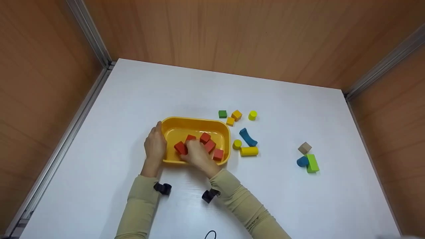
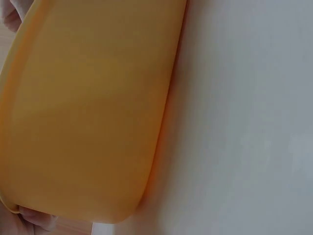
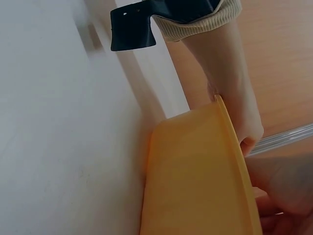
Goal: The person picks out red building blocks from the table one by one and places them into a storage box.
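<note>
A yellow plastic tub [image 1: 196,122] stands on the white table with several red blocks [image 1: 218,154] inside. At its left end my left hand [image 1: 155,144] holds the wall and rim; in the left wrist view, fingers [image 2: 36,219] bend around the rim at the lower left. My right hand [image 1: 199,154] reaches over the near rim into the tub, its thumb and fingers around a red block [image 1: 180,148] on the left of the group. In the right wrist view the tub wall partly hides the right hand's curled fingers [image 3: 269,210], and the blocks are out of sight.
Right of the tub lie a green block [image 1: 222,114], orange cubes [image 1: 236,115], yellow cylinders [image 1: 249,151] and a blue curved block [image 1: 248,137]. Farther right are a plain wooden cube [image 1: 304,148], a blue piece [image 1: 302,161] and a lime-green block [image 1: 312,163]. Wooden panels surround the table.
</note>
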`<state>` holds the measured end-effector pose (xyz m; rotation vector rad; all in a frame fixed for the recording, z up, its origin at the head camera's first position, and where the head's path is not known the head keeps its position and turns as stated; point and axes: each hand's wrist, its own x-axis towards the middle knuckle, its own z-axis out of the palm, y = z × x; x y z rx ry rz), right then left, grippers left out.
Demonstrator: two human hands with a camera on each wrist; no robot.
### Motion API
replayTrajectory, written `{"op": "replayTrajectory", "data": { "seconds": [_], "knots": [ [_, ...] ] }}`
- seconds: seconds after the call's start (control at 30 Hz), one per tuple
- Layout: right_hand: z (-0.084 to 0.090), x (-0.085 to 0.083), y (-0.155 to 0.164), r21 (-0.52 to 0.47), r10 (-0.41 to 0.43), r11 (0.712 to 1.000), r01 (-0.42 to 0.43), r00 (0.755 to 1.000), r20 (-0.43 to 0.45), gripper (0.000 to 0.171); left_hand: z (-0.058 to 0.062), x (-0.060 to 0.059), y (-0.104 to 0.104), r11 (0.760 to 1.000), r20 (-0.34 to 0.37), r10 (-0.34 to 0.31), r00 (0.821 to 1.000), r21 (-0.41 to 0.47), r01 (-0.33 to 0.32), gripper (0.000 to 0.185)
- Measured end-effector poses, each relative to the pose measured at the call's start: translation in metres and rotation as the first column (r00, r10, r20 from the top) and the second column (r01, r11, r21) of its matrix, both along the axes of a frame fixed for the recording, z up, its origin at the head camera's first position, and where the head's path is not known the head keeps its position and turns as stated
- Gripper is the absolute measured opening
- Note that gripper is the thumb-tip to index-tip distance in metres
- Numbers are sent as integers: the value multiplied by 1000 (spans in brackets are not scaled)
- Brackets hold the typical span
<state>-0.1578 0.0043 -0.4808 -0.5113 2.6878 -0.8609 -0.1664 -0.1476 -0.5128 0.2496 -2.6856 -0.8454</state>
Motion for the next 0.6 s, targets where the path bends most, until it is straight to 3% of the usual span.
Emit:
{"op": "replayTrajectory", "data": {
  "seconds": [0.1, 0.3, 0.6],
  "knots": [
    [-3, -1, -4, 53, 7, 999, -7, 1000, -3, 15, 0, 0, 0, 1000, 0, 3, 1000, -6, -3, 35],
    [-8, -2, -8, 143, 61, 989, -48, 994, -91, 15, 1, -1, 1, 1000, 35, 11, 999, -6, -10, 37],
    [-6, -5, -15, 189, 111, 977, -97, 991, -67, 21, 2, -1, 1, 1000, 76, 18, 997, -11, -17, 37]
  ]
}}
